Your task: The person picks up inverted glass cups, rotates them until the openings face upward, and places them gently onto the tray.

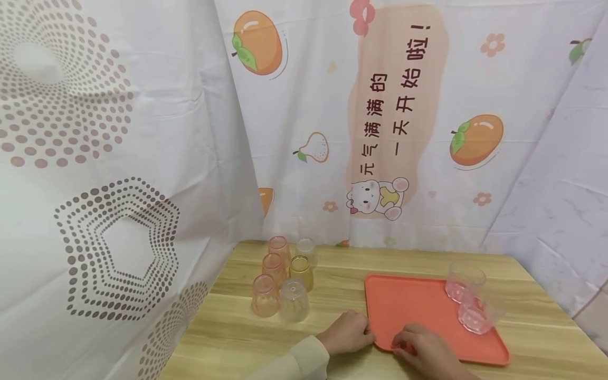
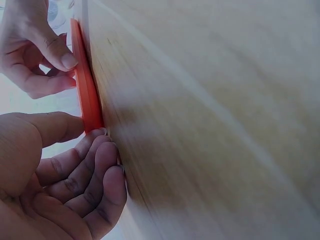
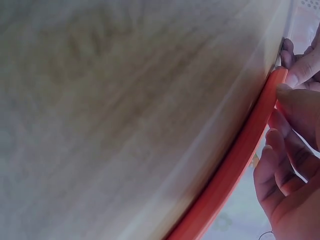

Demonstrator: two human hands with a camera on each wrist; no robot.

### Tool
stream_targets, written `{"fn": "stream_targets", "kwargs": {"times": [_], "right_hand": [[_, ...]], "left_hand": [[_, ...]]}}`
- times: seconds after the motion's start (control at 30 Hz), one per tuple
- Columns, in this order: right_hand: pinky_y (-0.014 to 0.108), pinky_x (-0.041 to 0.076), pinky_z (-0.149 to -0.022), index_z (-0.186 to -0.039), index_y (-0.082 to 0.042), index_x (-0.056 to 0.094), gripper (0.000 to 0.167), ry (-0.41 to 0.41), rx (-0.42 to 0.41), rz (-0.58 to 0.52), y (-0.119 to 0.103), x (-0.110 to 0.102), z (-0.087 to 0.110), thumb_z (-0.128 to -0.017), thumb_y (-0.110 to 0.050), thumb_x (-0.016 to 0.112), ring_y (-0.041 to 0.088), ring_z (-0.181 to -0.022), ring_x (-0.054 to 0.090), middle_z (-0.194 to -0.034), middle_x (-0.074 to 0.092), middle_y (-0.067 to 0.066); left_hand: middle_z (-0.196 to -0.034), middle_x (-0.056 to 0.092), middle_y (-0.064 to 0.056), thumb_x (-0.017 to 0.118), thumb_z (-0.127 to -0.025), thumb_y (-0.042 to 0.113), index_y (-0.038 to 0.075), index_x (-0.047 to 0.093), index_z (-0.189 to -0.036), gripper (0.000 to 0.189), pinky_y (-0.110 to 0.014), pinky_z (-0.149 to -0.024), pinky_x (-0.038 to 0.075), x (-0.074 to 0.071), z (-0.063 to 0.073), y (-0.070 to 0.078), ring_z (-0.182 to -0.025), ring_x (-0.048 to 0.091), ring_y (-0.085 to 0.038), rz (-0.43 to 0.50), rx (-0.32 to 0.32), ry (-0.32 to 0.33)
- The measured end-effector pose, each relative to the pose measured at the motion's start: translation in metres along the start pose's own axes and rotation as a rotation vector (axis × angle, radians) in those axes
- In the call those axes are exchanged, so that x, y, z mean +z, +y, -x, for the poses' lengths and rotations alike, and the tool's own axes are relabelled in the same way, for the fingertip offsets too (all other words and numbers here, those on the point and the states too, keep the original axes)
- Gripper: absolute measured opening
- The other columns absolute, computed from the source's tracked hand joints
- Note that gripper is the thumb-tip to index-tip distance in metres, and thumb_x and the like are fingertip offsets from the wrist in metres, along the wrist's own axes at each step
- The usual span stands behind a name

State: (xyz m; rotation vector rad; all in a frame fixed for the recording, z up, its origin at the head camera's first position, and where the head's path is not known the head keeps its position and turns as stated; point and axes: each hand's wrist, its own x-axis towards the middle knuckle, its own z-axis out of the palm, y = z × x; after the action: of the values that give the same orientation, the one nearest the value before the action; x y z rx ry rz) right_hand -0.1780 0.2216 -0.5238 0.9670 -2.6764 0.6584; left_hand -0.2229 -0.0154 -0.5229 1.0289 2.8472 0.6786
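An orange-red tray (image 1: 408, 301) lies flat on the wooden table. My left hand (image 1: 348, 332) is at its near left corner, thumb against the rim and the other fingers curled low beside the tabletop, as the left wrist view shows. A little to the right, my right hand (image 1: 425, 351) pinches the near rim between thumb and forefinger; its other fingers hang over the tray. Two clear plastic bowls stand on the tray's right side: a farther bowl (image 1: 458, 290) and a nearer, tilted-looking bowl (image 1: 476, 318). The tray rim (image 3: 235, 165) shows edge-on in the right wrist view.
Left of the tray, several upturned cups stand grouped on the table (image 1: 332, 285): pinkish ones such as the near pink cup (image 1: 265, 296), a yellow cup (image 1: 301, 273) and clear ones such as the near clear cup (image 1: 294, 302). Printed curtains (image 1: 304, 105) hang behind and at the sides.
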Motion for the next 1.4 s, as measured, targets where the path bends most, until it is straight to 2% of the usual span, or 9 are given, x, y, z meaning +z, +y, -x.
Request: {"fn": "stream_targets", "kwargs": {"times": [0.33, 0.53, 0.67, 0.8, 0.97, 1.23, 1.4], "right_hand": [[0.025, 0.047, -0.059, -0.089, -0.029, 0.073, 0.019, 0.039, -0.095, 0.032, 0.001, 0.005, -0.004, -0.081, -0.018, 0.087, -0.007, -0.077, 0.05, -0.088, 0.056, -0.025], [0.026, 0.049, -0.062, -0.088, -0.028, 0.073, 0.018, 0.014, -0.068, 0.047, -0.007, 0.009, -0.013, -0.081, -0.018, 0.087, -0.005, -0.078, 0.053, -0.087, 0.058, -0.024], [0.025, 0.046, -0.059, -0.086, -0.027, 0.073, 0.018, -0.006, -0.052, 0.038, -0.011, 0.011, -0.015, -0.08, -0.017, 0.087, -0.005, -0.076, 0.051, -0.085, 0.055, -0.023], [0.022, 0.041, -0.056, -0.084, -0.027, 0.072, 0.019, -0.004, -0.055, 0.03, -0.013, 0.013, -0.015, -0.08, -0.015, 0.087, -0.006, -0.072, 0.046, -0.083, 0.053, -0.022], [0.022, 0.04, -0.055, -0.083, -0.027, 0.071, 0.02, -0.017, -0.024, -0.002, -0.014, 0.011, -0.015, -0.081, -0.014, 0.086, -0.007, -0.07, 0.045, -0.082, 0.052, -0.023], [0.021, 0.039, -0.054, -0.081, -0.027, 0.072, 0.019, -0.005, -0.019, 0.001, -0.016, 0.01, -0.014, -0.08, -0.015, 0.087, -0.008, -0.067, 0.044, -0.079, 0.052, -0.023], [0.022, 0.041, -0.055, -0.083, -0.027, 0.072, 0.018, -0.023, -0.01, -0.006, -0.014, 0.01, -0.014, -0.08, -0.015, 0.086, -0.007, -0.068, 0.046, -0.08, 0.052, -0.023]], "left_hand": [[-0.043, 0.023, 0.014, 0.067, -0.098, 0.023, 0.019, 0.037, -0.052, 0.055, -0.016, -0.037, 0.021, -0.001, 0.0, 0.0, -0.037, 0.017, 0.001, 0.039, -0.012, -0.028], [-0.044, 0.026, 0.014, 0.067, -0.098, 0.023, 0.02, 0.039, -0.053, 0.054, -0.016, -0.038, 0.023, -0.001, 0.0, -0.003, -0.037, 0.019, 0.001, 0.041, -0.027, -0.033], [-0.044, 0.027, 0.014, 0.067, -0.099, 0.023, 0.02, 0.041, -0.053, 0.053, -0.017, -0.039, 0.024, -0.004, 0.001, -0.002, -0.038, 0.021, 0.001, 0.04, -0.018, -0.033], [-0.046, 0.029, 0.013, 0.066, -0.099, 0.023, 0.019, 0.042, -0.054, 0.051, -0.017, -0.042, 0.026, -0.007, 0.002, -0.002, -0.041, 0.025, 0.0, -0.038, 0.006, -0.022], [-0.054, 0.038, 0.013, 0.065, -0.097, 0.022, 0.019, 0.049, -0.061, 0.04, -0.018, -0.047, 0.03, -0.021, 0.001, -0.006, -0.049, 0.034, -0.002, -0.161, 0.05, 0.049], [-0.065, 0.047, 0.011, 0.065, -0.1, 0.017, 0.016, 0.06, -0.07, 0.03, -0.016, -0.05, 0.036, -0.06, 0.011, -0.018, -0.055, 0.04, 0.0, -0.176, 0.072, 0.1], [-0.067, 0.047, 0.01, 0.062, -0.1, 0.016, 0.016, 0.06, -0.07, 0.03, -0.015, -0.054, 0.036, -0.084, 0.02, -0.029, -0.061, 0.04, -0.002, -0.309, 0.115, 0.208]]}}
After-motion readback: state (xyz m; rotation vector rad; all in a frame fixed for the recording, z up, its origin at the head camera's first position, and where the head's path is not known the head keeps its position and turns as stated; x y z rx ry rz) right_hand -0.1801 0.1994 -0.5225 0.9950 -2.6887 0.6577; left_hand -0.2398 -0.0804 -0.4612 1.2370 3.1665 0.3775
